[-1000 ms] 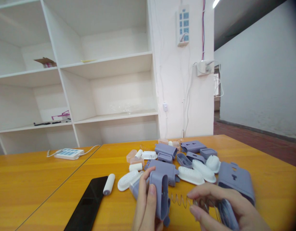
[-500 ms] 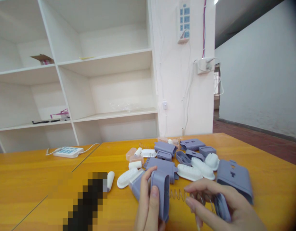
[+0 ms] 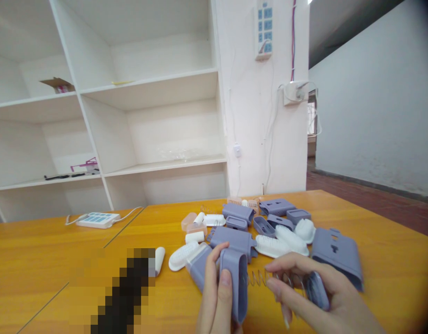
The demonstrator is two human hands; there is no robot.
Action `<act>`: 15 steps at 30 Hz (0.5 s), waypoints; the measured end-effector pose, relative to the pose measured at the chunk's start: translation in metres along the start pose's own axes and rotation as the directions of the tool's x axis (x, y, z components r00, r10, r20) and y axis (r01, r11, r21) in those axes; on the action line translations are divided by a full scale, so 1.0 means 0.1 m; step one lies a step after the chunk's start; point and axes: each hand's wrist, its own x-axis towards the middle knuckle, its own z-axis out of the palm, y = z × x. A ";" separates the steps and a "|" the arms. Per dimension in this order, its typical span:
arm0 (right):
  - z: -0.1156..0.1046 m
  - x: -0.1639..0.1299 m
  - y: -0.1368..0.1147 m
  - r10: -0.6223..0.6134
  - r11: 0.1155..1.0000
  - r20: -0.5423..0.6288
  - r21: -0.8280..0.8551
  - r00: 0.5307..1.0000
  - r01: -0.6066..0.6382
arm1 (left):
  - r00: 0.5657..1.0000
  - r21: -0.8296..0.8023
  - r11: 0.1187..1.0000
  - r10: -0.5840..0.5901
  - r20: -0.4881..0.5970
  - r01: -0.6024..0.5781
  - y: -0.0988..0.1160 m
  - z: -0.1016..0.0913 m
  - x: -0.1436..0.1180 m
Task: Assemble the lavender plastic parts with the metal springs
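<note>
— What is held by the left hand?

— A purple shell is held upright near the front edge of the counter. The fingers are closed around it, with the thumb pressed flat on its near side. It seems to be held that way so its open end is turned to the other hand.

— And the right hand?

— A thin wire spring is pinched there. One end of the spring is touching the shell, and the other end is hidden under the fingers. The fingers are curled close together, with only a narrow gap. A small purple cap is also tucked in that hand, so both parts can be kept ready at once.

— Is the spring lying on the counter?

— That cannot be told. It is stretched sideways between the two hands, just above the wood or resting on it.

— What else is seen?

— More purple parts and white brush pieces are spread just behind the hands, toward the middle of the counter. A big purple cover is set near the right edge. A white power strip is laid near the back left edge.
</note>
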 end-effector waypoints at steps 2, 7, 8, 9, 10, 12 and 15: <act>-0.08 0.06 -0.02 -0.020 0.999 0.063 -0.023 0.998 0.021 | 0.994 -0.052 0.994 -0.089 0.067 0.093 0.00 -0.02 0.00; -0.29 0.20 -0.03 -0.037 0.996 0.152 -0.070 0.988 0.048 | 0.991 -0.199 0.980 0.040 0.127 -0.014 -0.02 0.00 0.04; -0.32 0.22 -0.01 -0.034 0.997 0.150 -0.066 0.988 0.044 | 0.985 -0.216 0.976 0.071 0.157 -0.036 -0.03 0.01 0.05; -0.36 0.23 0.00 -0.025 0.998 0.136 -0.061 0.990 0.034 | 0.975 -0.222 0.974 0.092 0.200 -0.046 -0.04 0.01 0.06; -0.40 0.25 0.03 -0.017 0.998 0.114 -0.051 0.993 0.023 | 0.964 -0.219 0.975 0.101 0.247 -0.046 -0.05 0.01 0.08; -0.46 0.29 0.08 0.001 0.999 0.047 -0.038 0.999 0.000 | 0.933 -0.218 0.976 0.074 0.351 0.004 -0.10 0.02 0.11; -0.53 0.34 0.14 -0.025 0.998 -0.043 -0.054 0.999 0.023 | 0.874 -0.240 0.962 0.006 0.486 0.127 -0.23 0.04 0.18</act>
